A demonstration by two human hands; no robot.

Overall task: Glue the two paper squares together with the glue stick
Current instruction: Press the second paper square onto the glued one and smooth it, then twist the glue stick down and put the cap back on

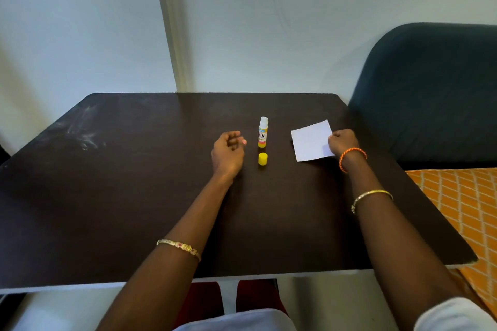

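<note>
A glue stick [263, 132] stands upright and uncapped in the middle of the dark table [134, 196], its white glue tip showing. Its yellow cap [262, 159] stands just in front of it. To the right lies a white paper square [312, 140]; I see only one sheet surface and cannot tell if a second lies under it. My right hand [343, 141] rests closed on the paper's right edge, fingers pinching or pressing it. My left hand [228, 152] hovers just left of the glue stick, fingers loosely curled, holding nothing.
A dark blue padded chair back [430, 88] stands at the table's right rear. An orange patterned cloth [462, 201] lies beside the right edge. A pale wall runs behind the table. White smudges [83, 129] mark the far left tabletop.
</note>
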